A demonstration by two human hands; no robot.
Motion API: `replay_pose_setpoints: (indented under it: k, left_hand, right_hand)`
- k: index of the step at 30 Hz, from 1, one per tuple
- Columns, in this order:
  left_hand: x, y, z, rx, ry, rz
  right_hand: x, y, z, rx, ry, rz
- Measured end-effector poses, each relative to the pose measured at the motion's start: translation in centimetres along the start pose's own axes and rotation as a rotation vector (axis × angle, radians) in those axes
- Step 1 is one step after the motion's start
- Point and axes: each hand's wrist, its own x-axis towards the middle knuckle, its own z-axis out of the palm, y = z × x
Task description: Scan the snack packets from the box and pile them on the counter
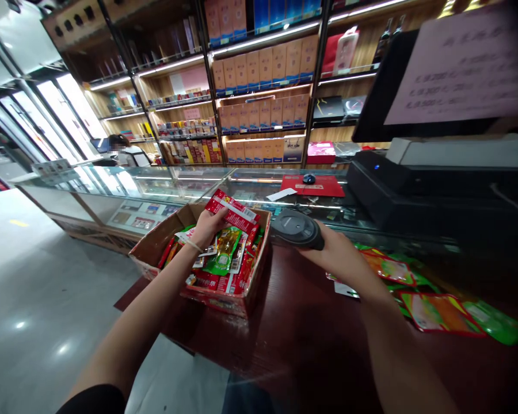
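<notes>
My left hand (pixel 209 229) is closed on a red snack packet (pixel 237 211) with a white strip across it, held over a cardboard box (pixel 246 307). Several red and green snack packets fill the box, among them a shiny green one (pixel 223 248) below my fingers. To the right, my right hand (pixel 334 253) grips a dark barcode scanner (pixel 297 227), its head turned toward the packet. Part of the scanner's handle is hidden by the hand. More green and orange packets (pixel 440 310) lie on the dark red table beside my right forearm.
Behind the box runs a glass counter (pixel 172 181) with a red mat (pixel 323 187) and a mouse (pixel 309 179). A black register screen with a paper sheet (pixel 461 69) stands at right. A person (pixel 127 152) is far left, before shelves of boxes (pixel 259 69).
</notes>
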Motion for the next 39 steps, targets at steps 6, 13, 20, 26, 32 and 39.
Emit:
replay_pose_setpoints:
  k: [6,13,20,26,32,39]
  left_hand:
    - [-0.5,2.3,5.1,0.165,-0.126,0.069]
    - [-0.9,2.3,16.5,0.663,-0.413,0.338]
    - [-3.6,-0.5,29.8,1.082,-0.694,0.607]
    - [-7.7,-7.5,38.7,0.943,-0.968,0.770]
    - [-9.3,-13.1,41.8,0.993,-1.442,0.720]
    - [-7.3,-9.3,39.8,0.911,-1.306,0.699]
  right_hand:
    - [-2.1,2.7,-4.5,-0.093,0.076,0.077]
    - [-7.6,7.2,-11.6,-0.160,0.200,0.213]
    - [-14.6,11.6,-17.7,-0.228,0.343,0.363]
    - [-18.9,14.5,-20.8,-0.247,0.451,0.429]
    - [-21.1,15.8,-21.9,-0.255,0.463,0.488]
    - [-19.8,15.4,-21.2,-0.240,0.467,0.451]
